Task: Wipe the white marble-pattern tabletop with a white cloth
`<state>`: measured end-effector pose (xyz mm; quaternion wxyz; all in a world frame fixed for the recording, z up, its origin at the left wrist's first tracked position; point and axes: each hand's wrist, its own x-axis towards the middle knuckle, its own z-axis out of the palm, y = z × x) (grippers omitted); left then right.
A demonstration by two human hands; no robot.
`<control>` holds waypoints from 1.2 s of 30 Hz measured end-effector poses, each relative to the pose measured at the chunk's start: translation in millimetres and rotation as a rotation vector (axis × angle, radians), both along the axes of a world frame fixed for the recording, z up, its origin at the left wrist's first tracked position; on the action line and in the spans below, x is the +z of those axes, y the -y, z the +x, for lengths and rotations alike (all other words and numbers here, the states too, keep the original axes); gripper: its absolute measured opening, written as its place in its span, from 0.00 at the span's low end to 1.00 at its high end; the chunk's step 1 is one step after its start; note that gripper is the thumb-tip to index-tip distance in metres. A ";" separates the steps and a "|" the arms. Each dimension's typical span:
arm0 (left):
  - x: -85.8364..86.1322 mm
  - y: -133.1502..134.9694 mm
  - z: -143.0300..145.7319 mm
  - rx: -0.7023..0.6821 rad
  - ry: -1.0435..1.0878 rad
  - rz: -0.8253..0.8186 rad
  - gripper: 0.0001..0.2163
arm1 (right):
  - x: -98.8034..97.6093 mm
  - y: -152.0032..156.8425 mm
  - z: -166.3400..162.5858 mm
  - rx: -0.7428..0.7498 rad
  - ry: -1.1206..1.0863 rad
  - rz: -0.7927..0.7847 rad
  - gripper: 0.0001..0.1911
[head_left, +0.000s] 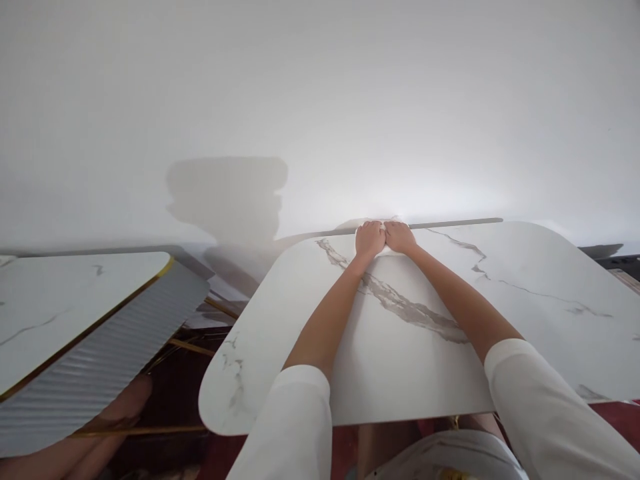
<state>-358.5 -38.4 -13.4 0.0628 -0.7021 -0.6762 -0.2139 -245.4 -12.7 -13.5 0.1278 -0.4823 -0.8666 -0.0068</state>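
Both my arms reach forward across a white marble-patterned tabletop [415, 373] with rounded corners and grey veins. Near its far edge, my left hand [371, 238] presses down on a folded white cloth [387, 251], fingers closed over it. Beside it, touching at the thumbs, my right hand [399, 236] is closed on the same cloth. Most of the cloth is hidden under the two hands, so its exact kind is hard to make out.
A plain white wall [320, 100] rises behind the tabletop. To the left stands another marble-patterned table [75, 293] with a gold edge and a ribbed grey side. Someone's bare legs [115, 420] show under it. Gold-coloured bars [190, 347] lie low between the tables.
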 end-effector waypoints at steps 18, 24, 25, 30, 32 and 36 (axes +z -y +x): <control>-5.0 110.1 9.4 -0.140 -0.046 -0.010 0.18 | -4.4 116.1 19.0 -0.011 -0.030 -0.022 0.29; -11.0 174.0 1.1 -0.153 -0.044 -0.043 0.21 | 5.6 192.0 16.1 -0.017 -0.014 -0.076 0.30; -11.4 187.5 -0.9 -0.158 -0.042 -0.043 0.22 | 6.9 206.0 14.4 -0.023 -0.024 -0.094 0.30; -9.9 262.8 -11.9 -0.199 -0.050 -0.051 0.23 | 6.9 279.8 2.4 -0.058 -0.078 -0.165 0.30; -10.1 289.0 -15.4 -0.189 -0.052 -0.069 0.23 | 4.3 303.3 -1.9 -0.027 -0.113 -0.166 0.30; -12.6 319.0 -13.9 -0.101 -0.029 -0.026 0.24 | 0.1 326.0 -1.4 0.029 -0.153 -0.149 0.30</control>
